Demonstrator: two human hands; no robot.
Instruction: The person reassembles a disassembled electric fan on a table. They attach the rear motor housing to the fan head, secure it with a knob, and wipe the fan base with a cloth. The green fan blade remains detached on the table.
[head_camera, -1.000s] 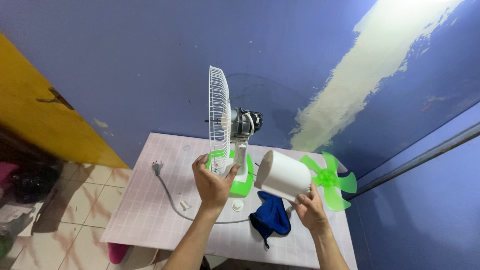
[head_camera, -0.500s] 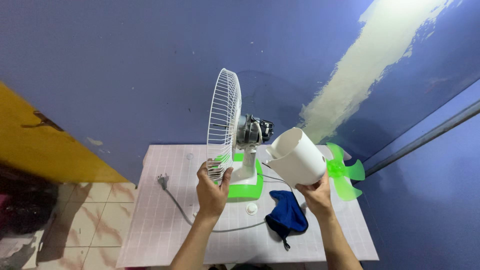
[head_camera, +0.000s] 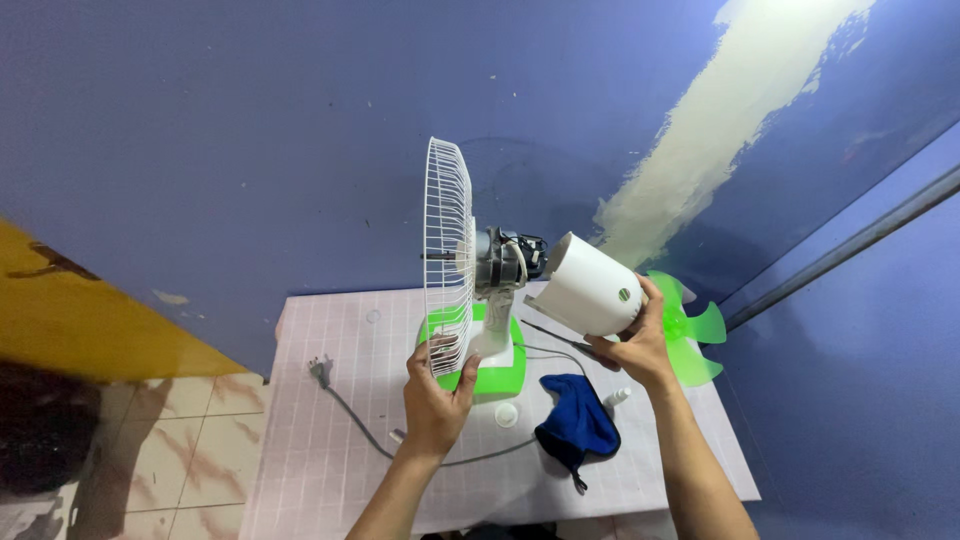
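Note:
A small table fan stands on a pink gridded table (head_camera: 330, 420), with a white wire grille (head_camera: 446, 250), a bare motor (head_camera: 505, 258) and a green and white base (head_camera: 492, 372). My left hand (head_camera: 437, 396) grips the lower rim of the grille. My right hand (head_camera: 637, 348) holds a white plastic motor cover (head_camera: 592, 286) just right of the motor, its open end turned toward it. A green fan blade (head_camera: 690, 335) lies on the table behind my right hand.
A blue cloth (head_camera: 577, 421) lies at the table's front, with a small white round cap (head_camera: 506, 413) beside it. The grey power cord and plug (head_camera: 322, 373) trail across the left part. A blue wall stands behind; a tiled floor lies to the left.
My right hand lifted the white cover, turned its open end toward the motor and brought it close. My left hand closed on the grille's lower rim.

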